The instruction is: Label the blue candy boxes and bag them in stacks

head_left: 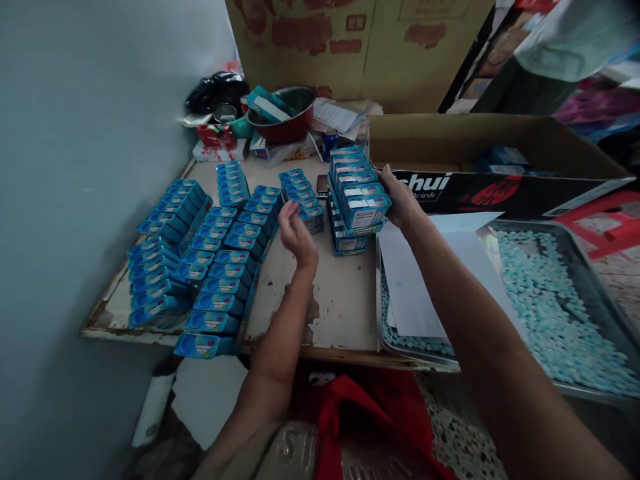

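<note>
Several rows of small blue tins (200, 257) lie on a worn table (340, 300). A taller stack of blue tins (356, 193) stands at the table's right side. My right hand (400, 200) presses against the right side of that stack, fingers wrapped on its top tins. My left hand (296, 233) hovers just left of the stack, over a short row of tins (303, 197), its fingers loosely curled with nothing visible in them.
A metal tray (590, 280) of pale blue tablets sits at right, with white paper (425, 287) lying over part of it. Behind are cardboard boxes (480, 143), a red-rimmed bowl (285, 117) and clutter. A grey wall (75, 200) borders the left. Red cloth (370, 413) lies below.
</note>
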Motion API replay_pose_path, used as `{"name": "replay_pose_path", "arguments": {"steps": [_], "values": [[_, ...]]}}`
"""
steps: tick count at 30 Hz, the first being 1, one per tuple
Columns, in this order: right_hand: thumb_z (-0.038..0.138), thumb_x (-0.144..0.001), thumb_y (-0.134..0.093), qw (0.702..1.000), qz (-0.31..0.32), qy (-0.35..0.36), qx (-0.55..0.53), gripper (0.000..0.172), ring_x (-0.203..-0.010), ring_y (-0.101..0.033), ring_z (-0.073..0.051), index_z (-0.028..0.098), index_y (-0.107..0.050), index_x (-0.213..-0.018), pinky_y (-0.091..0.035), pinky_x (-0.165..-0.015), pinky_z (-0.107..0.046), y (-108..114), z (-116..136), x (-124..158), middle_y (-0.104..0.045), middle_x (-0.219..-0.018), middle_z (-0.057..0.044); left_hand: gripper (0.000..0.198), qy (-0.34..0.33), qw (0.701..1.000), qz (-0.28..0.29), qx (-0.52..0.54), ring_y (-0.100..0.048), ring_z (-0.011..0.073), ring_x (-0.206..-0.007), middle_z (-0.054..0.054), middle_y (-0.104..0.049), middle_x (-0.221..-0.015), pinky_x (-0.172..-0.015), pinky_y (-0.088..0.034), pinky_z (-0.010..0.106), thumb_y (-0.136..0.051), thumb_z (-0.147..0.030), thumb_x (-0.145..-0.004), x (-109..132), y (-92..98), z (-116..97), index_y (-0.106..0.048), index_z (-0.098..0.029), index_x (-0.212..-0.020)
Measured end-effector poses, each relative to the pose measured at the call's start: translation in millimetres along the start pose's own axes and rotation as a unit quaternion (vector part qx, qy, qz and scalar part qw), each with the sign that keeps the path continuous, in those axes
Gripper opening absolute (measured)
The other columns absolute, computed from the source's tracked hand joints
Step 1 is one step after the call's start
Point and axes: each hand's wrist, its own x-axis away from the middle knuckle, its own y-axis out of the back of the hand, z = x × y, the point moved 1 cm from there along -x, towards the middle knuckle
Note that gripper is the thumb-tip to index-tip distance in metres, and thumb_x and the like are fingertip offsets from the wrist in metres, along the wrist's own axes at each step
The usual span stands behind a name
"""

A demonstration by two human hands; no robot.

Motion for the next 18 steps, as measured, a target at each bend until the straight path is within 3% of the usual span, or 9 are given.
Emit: {"name": "replay_pose_path", "arguments": {"steps": [2,3,6,8,10,12,15,18], "values": [[0.081,-0.094,-0.047,1.000,-0.007,0.018,0.023,0.065,-0.125,-0.072,-0.031,0.029,-0.075,-0.121,-0.060,-0.105,-0.054,12.9,0.4,19.2,-0.080,-0.120,-0.007,0.058,0.021,0.992,-0.066,-0.108,-0.054,0.0253,-0.147,0.020,-0.057,-0.154,-0.122,-0.042,0.039,-0.057,-0.019,-0.096,16.3,16.1,17.9,-0.047,-0.016,-0.153],[0.077,-0.092,-0.056,0.999,-0.021,0.024,0.031,0.057,-0.118,-0.074,-0.030,0.029,-0.076,-0.115,-0.060,-0.104,-0.053,20.8,2.8,31.1,-0.081,-0.114,-0.007,0.071,0.031,0.985,-0.060,-0.157,-0.050,0.0288,-0.150,0.022,-0.054,-0.157,-0.124,-0.039,0.041,-0.066,-0.015,-0.088,21.1,15.6,24.7,-0.043,-0.014,-0.156],[0.060,-0.081,-0.081,0.993,-0.091,0.061,0.039,0.039,-0.100,-0.076,-0.027,0.028,-0.077,-0.103,-0.059,-0.101,-0.050,52.9,15.7,72.2,-0.080,-0.098,-0.004,0.110,0.061,0.969,-0.018,-0.238,-0.043,0.0346,-0.154,0.027,-0.045,-0.164,-0.126,-0.034,0.042,-0.085,-0.011,-0.071,20.6,-9.4,37.5,-0.027,-0.009,-0.164],[0.054,-0.084,-0.081,0.981,-0.134,0.112,0.082,0.031,-0.098,-0.076,-0.027,0.030,-0.078,-0.104,-0.059,-0.100,-0.051,81.6,24.9,100.9,-0.079,-0.099,-0.003,0.121,0.095,0.959,-0.042,-0.263,-0.043,0.0356,-0.153,0.028,-0.044,-0.163,-0.124,-0.033,0.042,-0.091,-0.019,-0.069,12.4,-28.3,41.1,-0.020,-0.006,-0.166],[0.048,-0.091,-0.075,0.954,-0.172,0.160,0.186,0.023,-0.101,-0.074,-0.030,0.034,-0.079,-0.108,-0.058,-0.097,-0.053,113.2,30.1,126.2,-0.079,-0.104,-0.002,0.124,0.121,0.952,-0.058,-0.276,-0.043,0.0369,-0.152,0.027,-0.043,-0.163,-0.123,-0.031,0.045,-0.093,-0.031,-0.070,2.6,-38.7,41.4,-0.019,-0.005,-0.165],[0.039,-0.090,-0.071,0.906,-0.201,0.184,0.325,0.023,-0.097,-0.072,-0.030,0.036,-0.078,-0.112,-0.058,-0.092,-0.054,141.9,27.7,142.4,-0.078,-0.104,-0.001,0.121,0.131,0.949,-0.044,-0.282,-0.041,0.0375,-0.152,0.025,-0.040,-0.166,-0.121,-0.029,0.050,-0.092,-0.040,-0.069,-6.8,-39.1,38.6,-0.024,-0.007,-0.164],[0.026,-0.084,-0.069,0.837,-0.177,0.189,0.483,0.035,-0.100,-0.067,-0.033,0.030,-0.075,-0.118,-0.055,-0.092,-0.055,167.2,9.0,139.0,-0.078,-0.110,-0.005,0.112,0.134,0.950,-0.016,-0.283,-0.040,0.0393,-0.153,0.018,-0.037,-0.171,-0.122,-0.032,0.052,-0.092,-0.040,-0.064,-11.1,-23.0,28.7,-0.037,-0.017,-0.158],[0.023,-0.086,-0.068,0.799,-0.129,0.187,0.556,0.038,-0.118,-0.060,-0.037,0.025,-0.072,-0.123,-0.048,-0.100,-0.057,170.5,-15.8,106.9,-0.074,-0.123,-0.011,0.123,0.116,0.954,-0.006,-0.278,-0.036,0.0401,-0.157,0.018,-0.037,-0.171,-0.128,-0.031,0.049,-0.091,-0.038,-0.060,17.0,12.3,15.7,-0.028,-0.017,-0.163]]}}
